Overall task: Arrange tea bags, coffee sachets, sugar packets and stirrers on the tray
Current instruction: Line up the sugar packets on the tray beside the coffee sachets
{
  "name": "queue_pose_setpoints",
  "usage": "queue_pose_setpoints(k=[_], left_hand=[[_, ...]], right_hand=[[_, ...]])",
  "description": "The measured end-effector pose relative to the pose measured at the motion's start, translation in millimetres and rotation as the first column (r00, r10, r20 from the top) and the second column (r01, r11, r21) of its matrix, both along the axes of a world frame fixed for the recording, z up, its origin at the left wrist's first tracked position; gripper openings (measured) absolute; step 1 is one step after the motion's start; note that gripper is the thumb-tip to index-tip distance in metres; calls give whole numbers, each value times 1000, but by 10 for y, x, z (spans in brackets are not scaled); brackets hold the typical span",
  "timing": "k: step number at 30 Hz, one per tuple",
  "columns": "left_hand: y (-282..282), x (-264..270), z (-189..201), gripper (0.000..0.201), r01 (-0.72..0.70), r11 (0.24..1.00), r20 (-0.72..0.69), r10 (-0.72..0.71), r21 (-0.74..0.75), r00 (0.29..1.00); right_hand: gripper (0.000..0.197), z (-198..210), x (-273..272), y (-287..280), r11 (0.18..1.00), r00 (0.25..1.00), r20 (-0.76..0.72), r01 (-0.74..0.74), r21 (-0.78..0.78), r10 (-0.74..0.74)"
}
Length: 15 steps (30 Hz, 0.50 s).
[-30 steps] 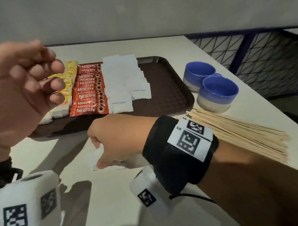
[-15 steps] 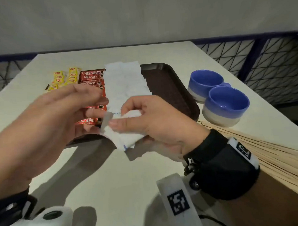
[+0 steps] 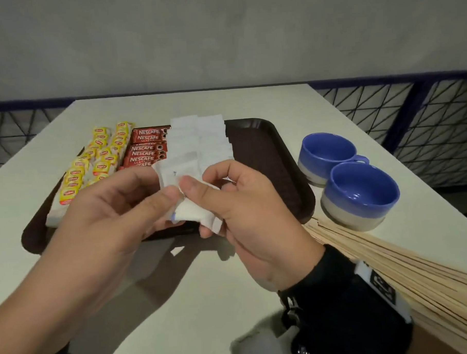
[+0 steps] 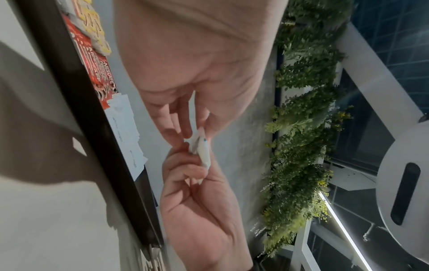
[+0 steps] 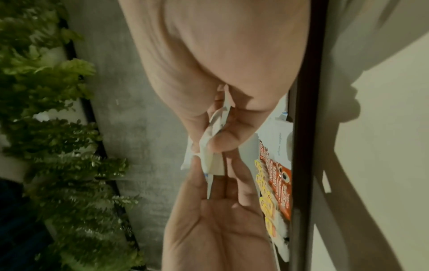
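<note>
While both hands [image 3: 174,206] pinch sugar packets [image 3: 191,216] above tray [image 3: 288,174], stack edge-on, axis unclear.

Tray [image 3: 277,159]: dark plastic, textured. Sachets [image 3: 148,148]: glossy foil; sugar packets [image 3: 198,135]: matt paper. Stirrers [image 3: 419,283]: bare wood; cups [image 3: 359,195]: glazed ceramic.

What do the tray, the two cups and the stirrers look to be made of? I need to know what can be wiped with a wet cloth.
The tray looks like dark brown moulded plastic, with a raised rounded rim and a dull sheen. The cups seem to be glazed ceramic: glossy blue above, with a paler speckled band at the base. The stirrers look like bare pale wood, thin flat matte strips.
</note>
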State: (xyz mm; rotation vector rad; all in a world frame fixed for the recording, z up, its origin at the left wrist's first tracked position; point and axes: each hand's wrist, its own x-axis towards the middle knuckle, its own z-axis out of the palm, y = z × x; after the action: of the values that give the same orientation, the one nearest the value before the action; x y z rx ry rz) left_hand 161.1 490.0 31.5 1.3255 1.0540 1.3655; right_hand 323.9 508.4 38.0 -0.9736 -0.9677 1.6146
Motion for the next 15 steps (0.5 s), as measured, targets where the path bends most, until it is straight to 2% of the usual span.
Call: queue_pose_setpoints(k=[5, 12, 15], left_hand=[[27, -44, 111, 23, -43, 998, 101, 46, -35, 994], [70, -138, 190, 9, -57, 987, 68, 68, -150, 995], [75, -165, 197, 17, -59, 979, 76, 75, -197, 994]], right_hand=[[24, -12, 38, 33, 997, 988, -146, -55, -57, 46], [35, 101, 121, 48, 992, 958, -268, -115, -52, 97], [40, 152, 140, 58, 994, 949, -302, -102, -32, 88]])
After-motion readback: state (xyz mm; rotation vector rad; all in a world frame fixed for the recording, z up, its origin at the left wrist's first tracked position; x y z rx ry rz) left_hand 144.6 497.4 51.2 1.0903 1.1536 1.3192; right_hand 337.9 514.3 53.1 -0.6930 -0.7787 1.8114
